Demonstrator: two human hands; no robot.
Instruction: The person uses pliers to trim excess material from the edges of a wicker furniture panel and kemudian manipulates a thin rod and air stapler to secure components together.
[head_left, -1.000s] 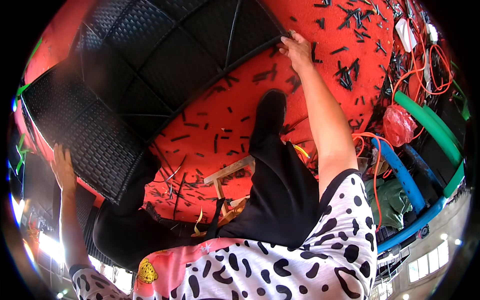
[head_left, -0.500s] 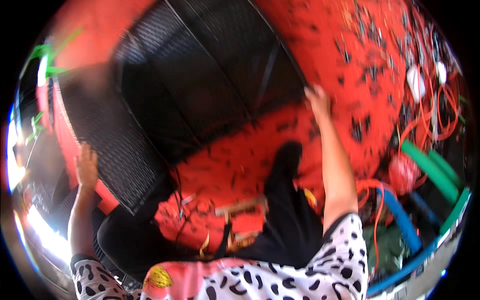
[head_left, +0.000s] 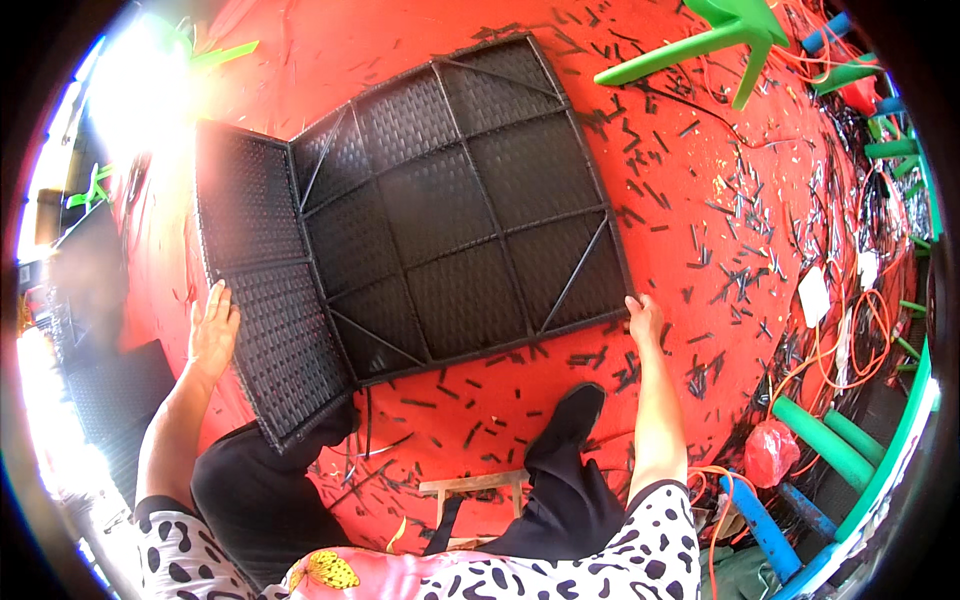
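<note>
In front of me is a large black wicker furniture piece, made of two woven parts joined at an angle. Its wide panel shows crossing bars and diagonal corner braces. The narrower side panel slants along the left, its near corner by my left knee. My left hand rests on that side panel's outer edge, fingers stretched and apart. At the wide panel's near right corner, my right hand has its fingers closed on the edge.
Black scraps litter the red floor. A green plastic stool stands at the far right. Orange cords, a red bag and green and blue tubes lie to the right. Between my legs is a small wooden stool.
The view has shifted and sharpened, bringing the whole wicker piece and the green stool into the picture. My hands keep their places on the left edge and the near right corner.
</note>
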